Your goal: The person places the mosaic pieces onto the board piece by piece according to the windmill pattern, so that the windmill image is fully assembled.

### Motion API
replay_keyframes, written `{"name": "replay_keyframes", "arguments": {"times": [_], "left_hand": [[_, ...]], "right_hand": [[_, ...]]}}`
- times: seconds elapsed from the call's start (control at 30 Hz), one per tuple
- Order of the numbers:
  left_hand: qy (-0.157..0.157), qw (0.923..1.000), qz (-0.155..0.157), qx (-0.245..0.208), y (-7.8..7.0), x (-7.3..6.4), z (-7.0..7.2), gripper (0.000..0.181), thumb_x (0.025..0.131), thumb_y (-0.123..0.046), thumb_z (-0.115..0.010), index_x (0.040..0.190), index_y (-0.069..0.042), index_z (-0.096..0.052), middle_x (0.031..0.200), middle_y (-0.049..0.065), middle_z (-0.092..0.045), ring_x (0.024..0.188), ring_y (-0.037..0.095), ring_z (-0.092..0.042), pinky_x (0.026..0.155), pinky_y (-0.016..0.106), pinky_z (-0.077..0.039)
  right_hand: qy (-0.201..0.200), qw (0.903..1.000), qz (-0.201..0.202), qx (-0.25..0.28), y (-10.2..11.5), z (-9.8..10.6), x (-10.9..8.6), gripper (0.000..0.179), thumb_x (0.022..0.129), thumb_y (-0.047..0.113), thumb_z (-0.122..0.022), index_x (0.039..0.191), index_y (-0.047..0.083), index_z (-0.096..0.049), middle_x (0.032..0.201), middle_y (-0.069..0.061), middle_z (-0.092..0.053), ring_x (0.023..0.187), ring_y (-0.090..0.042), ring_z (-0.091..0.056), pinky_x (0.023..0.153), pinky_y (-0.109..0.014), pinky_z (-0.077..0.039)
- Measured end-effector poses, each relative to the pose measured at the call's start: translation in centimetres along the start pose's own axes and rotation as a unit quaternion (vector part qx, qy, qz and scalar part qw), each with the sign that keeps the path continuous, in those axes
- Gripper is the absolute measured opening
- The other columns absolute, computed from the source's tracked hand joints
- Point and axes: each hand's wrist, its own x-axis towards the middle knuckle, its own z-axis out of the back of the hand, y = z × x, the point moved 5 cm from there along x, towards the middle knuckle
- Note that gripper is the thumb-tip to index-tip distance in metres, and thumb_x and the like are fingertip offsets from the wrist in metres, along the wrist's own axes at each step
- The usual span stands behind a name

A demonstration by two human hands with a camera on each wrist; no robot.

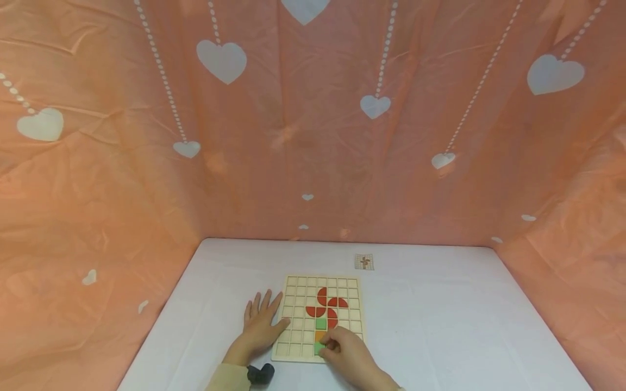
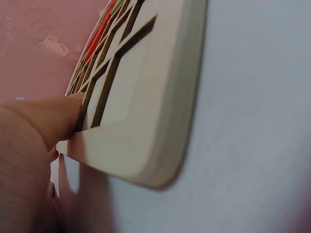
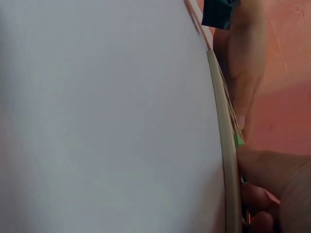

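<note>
A pale wooden grid board (image 1: 295, 348) lies on the white table. Red quarter-round tiles (image 1: 321, 296) form a pinwheel on it. Below them, one column holds a green square tile (image 1: 320, 323), an orange tile (image 1: 319, 335) and a second green tile (image 1: 318, 348) at the bottom row. My right hand (image 1: 349, 355) pinches this bottom green tile between thumb and forefinger, partly covering it. In the right wrist view the thumb (image 3: 267, 167) is right at the green tile (image 3: 238, 140). My left hand (image 1: 259, 326) lies with fingers spread beside the board, its thumb resting on the left edge.
A small card (image 1: 364, 262) printed with a pinwheel on a grid lies behind the board. A black object (image 1: 261, 374) is by the left wrist. Peach cloth (image 1: 342, 163) with white hearts hangs around the table's back and sides.
</note>
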Motion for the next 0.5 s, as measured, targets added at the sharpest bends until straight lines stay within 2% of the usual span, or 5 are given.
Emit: {"name": "replay_keyframes", "arguments": {"times": [0.2, 0.5], "left_hand": [[0.005, 1.0000, 0.001, -0.001, -0.26, -0.10, 0.28, 0.069, 0.095, -0.040, -0.056, 0.152, -0.009, -0.031, 0.158, 0.023, -0.012, 0.144, 0.044, 0.004, 0.112, 0.058, 0.010], [0.001, 1.0000, -0.005, 0.001, -0.27, -0.02, 0.72, 0.069, 0.095, -0.038, -0.058, 0.151, -0.008, -0.032, 0.157, 0.025, -0.014, 0.143, 0.045, 0.002, 0.111, 0.060, 0.008]], "right_hand": [[0.009, 0.9996, 0.008, -0.026, 0.31, 0.36, 0.11, 0.014, 0.084, 0.027, -0.075, 0.094, 0.017, -0.075, 0.083, 0.019, -0.057, 0.073, 0.002, -0.053, 0.065, -0.020, -0.049], [0.018, 0.9984, 0.006, -0.052, 0.99, 0.47, 0.07, 0.015, 0.084, 0.023, -0.075, 0.096, 0.015, -0.074, 0.081, 0.019, -0.056, 0.071, 0.002, -0.051, 0.063, -0.021, -0.048]]}}
